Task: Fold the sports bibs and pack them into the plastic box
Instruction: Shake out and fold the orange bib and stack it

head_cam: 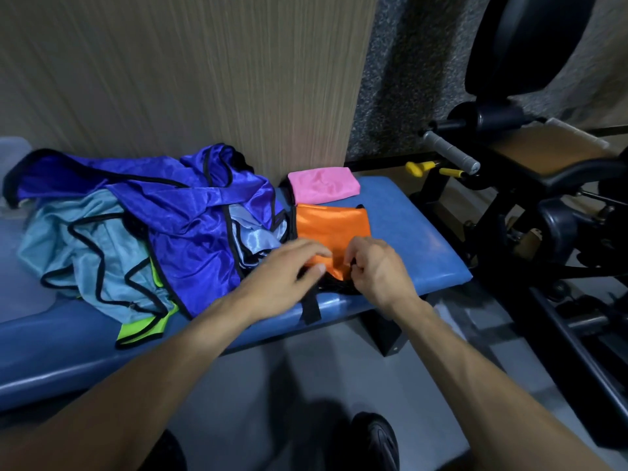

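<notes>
An orange bib point(331, 224), partly folded, lies on the blue padded bench point(424, 239). My left hand point(289, 273) rests flat on its near edge with straight fingers. My right hand point(372, 270) pinches the bib's near corner with curled fingers. A black strap point(311, 309) of the bib hangs over the bench's front edge. A folded pink bib point(323, 185) sits just behind the orange one. To the left is a loose heap: a dark blue bib point(190, 212), a light blue bib point(91, 239) and a neon yellow-green bib point(142, 329). The plastic box point(13, 158) shows faintly at the far left.
A wood-grain wall panel point(204, 79) stands behind the bench. Black gym equipment point(526, 164) with a grey handle and yellow pins crowds the right side. My shoes point(377, 440) stand on the grey floor below.
</notes>
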`<action>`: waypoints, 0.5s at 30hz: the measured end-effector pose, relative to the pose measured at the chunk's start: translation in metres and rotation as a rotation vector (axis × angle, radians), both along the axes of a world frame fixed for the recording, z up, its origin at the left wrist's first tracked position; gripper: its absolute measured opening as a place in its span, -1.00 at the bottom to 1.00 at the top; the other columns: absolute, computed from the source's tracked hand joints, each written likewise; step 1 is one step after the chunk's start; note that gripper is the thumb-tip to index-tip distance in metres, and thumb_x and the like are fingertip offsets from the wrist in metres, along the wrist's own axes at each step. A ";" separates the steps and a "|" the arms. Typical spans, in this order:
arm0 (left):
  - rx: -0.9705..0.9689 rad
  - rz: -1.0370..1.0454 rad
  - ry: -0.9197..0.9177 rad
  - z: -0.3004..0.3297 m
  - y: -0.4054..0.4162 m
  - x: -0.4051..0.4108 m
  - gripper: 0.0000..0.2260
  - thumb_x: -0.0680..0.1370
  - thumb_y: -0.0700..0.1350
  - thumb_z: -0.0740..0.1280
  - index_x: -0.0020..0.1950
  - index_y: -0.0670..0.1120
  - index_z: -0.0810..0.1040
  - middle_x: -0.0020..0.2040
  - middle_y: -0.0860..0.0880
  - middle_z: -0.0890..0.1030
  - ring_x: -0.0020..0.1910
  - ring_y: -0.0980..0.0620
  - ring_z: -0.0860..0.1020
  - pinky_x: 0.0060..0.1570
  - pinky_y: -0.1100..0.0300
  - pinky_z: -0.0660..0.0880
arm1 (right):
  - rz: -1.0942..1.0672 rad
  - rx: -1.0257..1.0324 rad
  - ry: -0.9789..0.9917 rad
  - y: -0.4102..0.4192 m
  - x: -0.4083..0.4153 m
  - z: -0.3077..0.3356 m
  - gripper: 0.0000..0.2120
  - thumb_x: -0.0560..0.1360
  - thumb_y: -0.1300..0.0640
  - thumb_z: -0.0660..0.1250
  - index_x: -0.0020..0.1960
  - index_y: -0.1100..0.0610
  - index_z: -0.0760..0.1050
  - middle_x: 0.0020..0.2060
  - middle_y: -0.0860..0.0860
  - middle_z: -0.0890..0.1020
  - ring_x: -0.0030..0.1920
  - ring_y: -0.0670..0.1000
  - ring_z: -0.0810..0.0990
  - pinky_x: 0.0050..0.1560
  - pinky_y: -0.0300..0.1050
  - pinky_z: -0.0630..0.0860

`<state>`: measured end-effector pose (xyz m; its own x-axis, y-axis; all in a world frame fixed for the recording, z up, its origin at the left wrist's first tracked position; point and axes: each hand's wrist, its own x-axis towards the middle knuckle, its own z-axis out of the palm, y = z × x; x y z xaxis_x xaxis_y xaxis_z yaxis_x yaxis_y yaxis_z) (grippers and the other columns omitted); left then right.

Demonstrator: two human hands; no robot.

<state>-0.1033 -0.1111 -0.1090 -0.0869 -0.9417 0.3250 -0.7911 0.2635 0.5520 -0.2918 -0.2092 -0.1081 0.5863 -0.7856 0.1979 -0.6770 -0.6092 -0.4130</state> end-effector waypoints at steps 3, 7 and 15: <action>-0.077 0.233 0.086 0.007 0.019 0.013 -0.92 0.65 -0.06 0.28 0.02 0.03 0.57 -0.04 0.16 0.52 -0.05 0.17 0.53 0.03 0.15 0.49 | 0.061 -0.102 0.017 0.003 0.002 -0.006 -0.74 0.39 0.42 0.25 -0.10 0.14 0.61 -0.19 0.05 0.52 -0.12 0.20 0.53 -0.19 0.05 0.47; 0.094 0.259 -0.072 -0.007 0.042 0.011 -0.67 0.50 0.33 0.25 -0.01 0.10 0.48 -0.08 0.16 0.48 -0.11 0.18 0.48 -0.02 0.10 0.52 | 0.118 -0.368 0.108 0.005 0.000 -0.014 -0.76 0.38 0.38 0.31 -0.09 0.11 0.62 -0.17 0.05 0.53 -0.16 0.19 0.52 -0.16 0.04 0.38; 0.005 0.383 -0.307 -0.018 0.045 -0.015 -0.56 0.43 0.33 0.38 0.16 0.12 0.43 0.01 0.13 0.44 0.07 0.02 0.51 0.00 0.03 0.50 | 0.155 -0.360 0.202 0.019 0.001 -0.010 -0.70 0.38 0.24 0.22 0.02 0.10 0.64 -0.28 0.05 0.58 -0.33 0.22 0.57 -0.42 -0.03 0.47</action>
<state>-0.1188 -0.0663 -0.1266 0.1748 -0.9261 0.3343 -0.9570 -0.0800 0.2788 -0.2903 -0.1902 -0.1179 0.7467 -0.5874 0.3121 -0.6116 -0.7908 -0.0250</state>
